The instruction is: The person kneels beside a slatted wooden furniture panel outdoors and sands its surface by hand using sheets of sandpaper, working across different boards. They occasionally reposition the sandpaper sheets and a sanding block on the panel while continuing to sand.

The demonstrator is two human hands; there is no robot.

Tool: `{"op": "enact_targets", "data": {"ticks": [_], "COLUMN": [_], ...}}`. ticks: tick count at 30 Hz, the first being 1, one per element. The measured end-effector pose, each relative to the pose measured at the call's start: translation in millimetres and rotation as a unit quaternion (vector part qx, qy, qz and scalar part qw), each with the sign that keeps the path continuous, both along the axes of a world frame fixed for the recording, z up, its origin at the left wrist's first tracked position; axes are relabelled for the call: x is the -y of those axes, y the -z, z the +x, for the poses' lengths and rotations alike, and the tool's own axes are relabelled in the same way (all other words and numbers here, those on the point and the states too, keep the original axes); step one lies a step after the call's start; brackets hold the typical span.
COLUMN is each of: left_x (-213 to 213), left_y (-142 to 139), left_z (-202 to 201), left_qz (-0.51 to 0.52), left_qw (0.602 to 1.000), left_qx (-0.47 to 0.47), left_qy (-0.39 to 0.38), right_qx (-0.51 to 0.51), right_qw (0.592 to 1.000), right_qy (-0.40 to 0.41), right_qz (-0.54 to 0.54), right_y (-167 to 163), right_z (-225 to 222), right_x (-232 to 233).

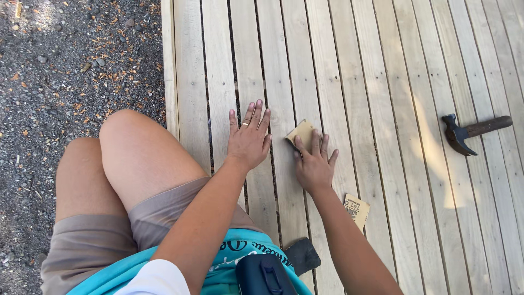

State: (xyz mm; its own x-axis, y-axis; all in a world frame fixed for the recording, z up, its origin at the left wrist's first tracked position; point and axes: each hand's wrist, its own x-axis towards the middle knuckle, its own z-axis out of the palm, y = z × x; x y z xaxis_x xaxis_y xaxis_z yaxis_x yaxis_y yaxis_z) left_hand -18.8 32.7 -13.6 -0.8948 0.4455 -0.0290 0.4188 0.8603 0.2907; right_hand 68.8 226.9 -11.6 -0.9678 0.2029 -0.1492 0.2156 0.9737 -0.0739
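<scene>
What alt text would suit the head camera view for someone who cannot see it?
A person's right hand presses a piece of sandpaper onto a slatted wooden deck, left hand flat beside it. A hammer lies to the right.

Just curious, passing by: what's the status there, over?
Left hand flat on deck boards. Right hand pressing sandpaper to board. Hammer lies off right, clear.
</scene>
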Motion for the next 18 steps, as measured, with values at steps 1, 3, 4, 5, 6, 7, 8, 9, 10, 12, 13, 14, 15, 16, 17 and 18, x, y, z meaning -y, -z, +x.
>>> {"op": "enact_targets", "data": {"ticks": [1, 3, 4, 5, 6, 7, 8, 9, 10, 12, 13, 14, 15, 16, 17, 18], "left_x": [3, 10, 12, 13, 13, 12, 10, 7, 4, -3, -6, -8, -9, -8, -7, -6], "left_y": [-1, -2, -2, -2, -1, -1, 1, 2, 3, 3, 3, 2, 1, 0, -1, -3], "left_z": [-1, -3, -5, -7, -9, -9, -9, -8, -7, -2, 0, 1, 2, 1, -1, -3], "left_qz": [0.001, -0.004, -0.005, -0.006, -0.005, -0.003, 0.002, 0.006, 0.007, 0.005, 0.005, -0.003, -0.01, -0.018, -0.007, 0.002], "left_qw": [1.0, 1.0, 1.0, 1.0, 1.0, 0.999, 0.999, 0.999, 0.999, 1.0, 1.0, 0.999, 0.999, 0.998, 0.999, 0.999], "left_qx": [0.001, -0.004, -0.011, -0.007, 0.001, 0.012, 0.013, 0.015, 0.018, 0.018, 0.011, 0.015, 0.021, 0.029, 0.025, 0.022], "left_qy": [-0.003, -0.013, -0.016, -0.022, -0.028, -0.033, -0.032, -0.033, -0.033, 0.0, 0.015, 0.028, 0.041, 0.052, 0.043, 0.032], "right_qx": [-0.015, -0.032, -0.044, -0.045, -0.042, -0.027, -0.014, -0.044, -0.071, -0.09, -0.094, -0.098, -0.1, -0.084, -0.065, -0.045], "right_qw": [1.0, 0.999, 0.998, 0.998, 0.998, 0.996, 0.991, 0.984, 0.973, 0.882, 0.834, 0.78, 0.721, 0.735, 0.749, 0.762], "right_qy": [0.001, -0.024, -0.034, -0.04, -0.045, -0.022, -0.001, 0.025, 0.054, 0.257, 0.296, 0.329, 0.359, 0.342, 0.326, 0.31], "right_qz": [-0.017, -0.008, -0.002, -0.013, -0.021, -0.076, -0.132, -0.171, -0.211, -0.385, -0.456, -0.523, -0.585, -0.579, -0.573, -0.567], "right_y": [3, 8, 10, 12, 11, 10, 8, 5, 2, -7, -10, -13, -16, -17, -18, -19], "right_z": [-16, -16, -6, 13, 39, 65, 88, 108, 121, 140, 143, 143, 141, 137, 134, 131], "right_x": [1, 4, 2, 0, -5, -12, -21, -32, -44, -67, -76, -84, -89, -93, -95, -95]}}
